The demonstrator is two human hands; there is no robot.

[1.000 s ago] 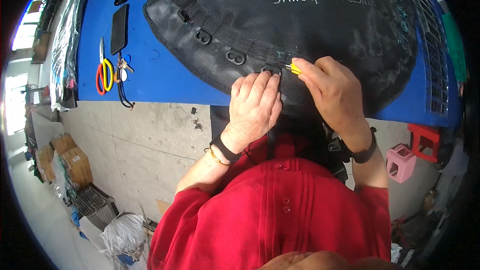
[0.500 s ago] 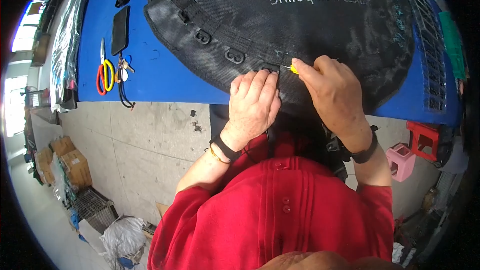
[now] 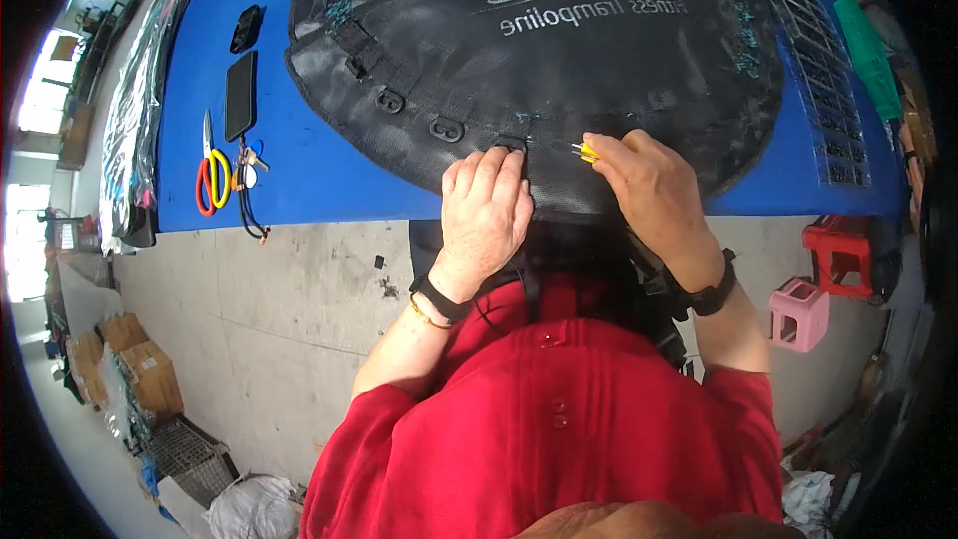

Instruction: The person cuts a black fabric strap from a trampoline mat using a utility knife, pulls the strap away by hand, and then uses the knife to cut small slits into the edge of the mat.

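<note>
A round black trampoline mat (image 3: 619,70) with pale lettering lies on the blue table. Along its near-left edge, a strap band carries several black plastic buckles, one of them this black buckle (image 3: 446,129). My left hand (image 3: 486,220) lies on the mat's near edge, fingers side by side and stretched out. Its fingertips press beside a black tab (image 3: 511,144); the thumb's tip is hidden. In my right hand (image 3: 654,185) is a seam ripper (image 3: 591,151), a small yellow handle with thin forked metal points aimed left, slightly above the mat and apart from the left fingers.
Scissors (image 3: 212,180) with red and yellow handles, a black phone (image 3: 240,95), keys (image 3: 251,162) and a small black case (image 3: 244,28) lie on the table's left. A clear strip of dark parts (image 3: 818,70) runs along the right. Red (image 3: 840,255) and pink stools (image 3: 798,314) stand below.
The seam ripper has drawn back from the tab, so a gap shows between its points and my left fingers. The whole view has shifted slightly; my left hand stays on the same spot.
</note>
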